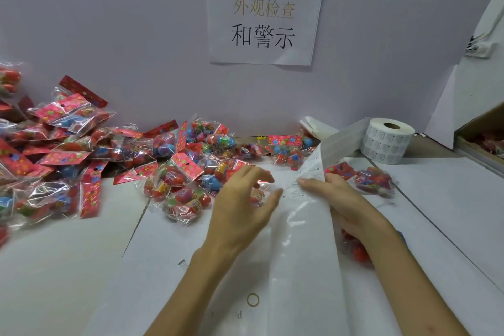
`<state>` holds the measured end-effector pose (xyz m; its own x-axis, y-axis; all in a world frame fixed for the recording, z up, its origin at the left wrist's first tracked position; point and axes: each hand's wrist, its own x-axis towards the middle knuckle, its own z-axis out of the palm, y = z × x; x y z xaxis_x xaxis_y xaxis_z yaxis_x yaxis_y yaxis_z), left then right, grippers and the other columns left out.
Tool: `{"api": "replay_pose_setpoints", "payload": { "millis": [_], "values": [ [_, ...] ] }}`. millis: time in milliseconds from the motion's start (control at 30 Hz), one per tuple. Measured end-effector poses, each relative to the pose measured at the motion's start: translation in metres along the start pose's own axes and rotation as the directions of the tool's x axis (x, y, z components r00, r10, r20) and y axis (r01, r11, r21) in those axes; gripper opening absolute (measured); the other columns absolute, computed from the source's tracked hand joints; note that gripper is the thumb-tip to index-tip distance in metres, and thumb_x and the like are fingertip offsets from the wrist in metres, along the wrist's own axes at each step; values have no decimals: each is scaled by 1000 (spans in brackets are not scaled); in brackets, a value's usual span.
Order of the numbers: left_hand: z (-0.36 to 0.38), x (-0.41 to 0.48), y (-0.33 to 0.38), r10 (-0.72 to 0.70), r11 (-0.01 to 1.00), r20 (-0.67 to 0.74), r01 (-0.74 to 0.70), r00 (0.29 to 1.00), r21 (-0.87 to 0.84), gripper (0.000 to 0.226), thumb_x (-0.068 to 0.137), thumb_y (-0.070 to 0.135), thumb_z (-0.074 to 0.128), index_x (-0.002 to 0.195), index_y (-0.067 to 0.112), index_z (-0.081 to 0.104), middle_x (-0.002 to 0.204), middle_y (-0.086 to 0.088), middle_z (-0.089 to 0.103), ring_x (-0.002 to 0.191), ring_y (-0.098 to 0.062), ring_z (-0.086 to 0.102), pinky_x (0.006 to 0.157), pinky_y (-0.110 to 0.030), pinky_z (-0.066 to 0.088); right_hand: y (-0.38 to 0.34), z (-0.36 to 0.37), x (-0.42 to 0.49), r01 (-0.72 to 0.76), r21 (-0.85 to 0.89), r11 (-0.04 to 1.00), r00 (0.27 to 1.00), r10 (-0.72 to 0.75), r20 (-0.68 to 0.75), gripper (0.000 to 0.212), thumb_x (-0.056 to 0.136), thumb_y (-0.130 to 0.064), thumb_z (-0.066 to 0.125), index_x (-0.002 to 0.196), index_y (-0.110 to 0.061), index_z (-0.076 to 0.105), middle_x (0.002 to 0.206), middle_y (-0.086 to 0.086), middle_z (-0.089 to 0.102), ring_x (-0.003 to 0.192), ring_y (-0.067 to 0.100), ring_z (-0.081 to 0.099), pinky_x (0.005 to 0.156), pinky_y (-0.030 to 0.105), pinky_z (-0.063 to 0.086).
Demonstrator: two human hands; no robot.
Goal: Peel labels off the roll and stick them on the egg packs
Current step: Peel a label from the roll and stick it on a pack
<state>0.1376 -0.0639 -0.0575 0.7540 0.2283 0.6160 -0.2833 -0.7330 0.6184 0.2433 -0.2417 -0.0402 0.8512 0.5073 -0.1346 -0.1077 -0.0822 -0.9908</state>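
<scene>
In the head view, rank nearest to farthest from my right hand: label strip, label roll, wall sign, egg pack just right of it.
1. Label strip: held in the fingers of the right hand.
2. Egg pack: just right of the hand.
3. Label roll: farther back, right.
4. Wall sign: on the back wall.

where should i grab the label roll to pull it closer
Take the roll round its curved side wall, coming in from the right. It stands on its flat end with the core hole facing up, so the wall is the widest graspable face. The strip feeds off its left side, so a grip from the right probably keeps clear of it.
</scene>
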Motion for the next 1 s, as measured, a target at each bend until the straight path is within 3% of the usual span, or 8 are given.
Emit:
{"api": "replay_pose_setpoints", "payload": {
  "millis": [133,267,333,533,633,800,1000],
  "values": [
    [9,-6,3,40,995,111,-49,993,86,36,89,39,75,120,23,66,123,9,63,95,-8,60,84,-16,50,-2,-2,-5,47,-101,994,987,-31,155,25,100,-14,60,122,-6,69,117,11,75,109,29,72,91,39,58],
    [9,-7,-1,-7,995,160,-9,987,97,37,91,34,75,126,26,64,132,11,59,94,-8,62,85,-16,53,-4,-11,-11,59,-171,983,966,-13,259,25,98,-10,61,121,-7,70,116,10,75,108,26,72,86,31,59],
    [9,-7,-1,-7,997,156,-6,988,83,33,92,32,74,123,27,65,129,11,59,89,-8,62,83,-20,56,-5,-14,-13,55,-174,983,963,-6,269,26,96,-12,64,120,-6,71,114,11,76,106,25,73,82,29,59],
    [14,-7,0,33,997,136,-41,990,58,26,93,22,73,119,23,68,120,10,63,99,-9,59,84,-30,57,-4,-16,-12,72,-193,979,963,-19,267,32,87,-20,69,117,-8,72,112,8,77,102,22,73,78,27,58],
    [15,-9,2,72,996,136,-77,988,33,23,94,27,70,116,24,68,116,11,65,96,-6,59,80,-30,57,-4,-16,-15,74,-187,980,950,-13,311,29,87,-20,70,115,-10,75,113,11,76,103,24,73,78,28,58],
    [16,-11,3,97,991,118,-107,988,78,19,93,34,71,109,24,69,105,10,71,90,-8,60,78,-31,55,-1,-14,-17,37,-292,956,934,71,351,30,97,-8,63,125,5,64,117,19,73,110,33,70,98,45,56],
    [16,-10,1,17,999,164,-11,986,-36,14,92,36,72,101,25,72,99,13,69,92,-6,60,79,-31,53,-2,-16,-17,55,-394,918,917,110,383,27,100,-3,58,125,1,66,120,17,72,115,34,68,103,44,53]
  ]
}}
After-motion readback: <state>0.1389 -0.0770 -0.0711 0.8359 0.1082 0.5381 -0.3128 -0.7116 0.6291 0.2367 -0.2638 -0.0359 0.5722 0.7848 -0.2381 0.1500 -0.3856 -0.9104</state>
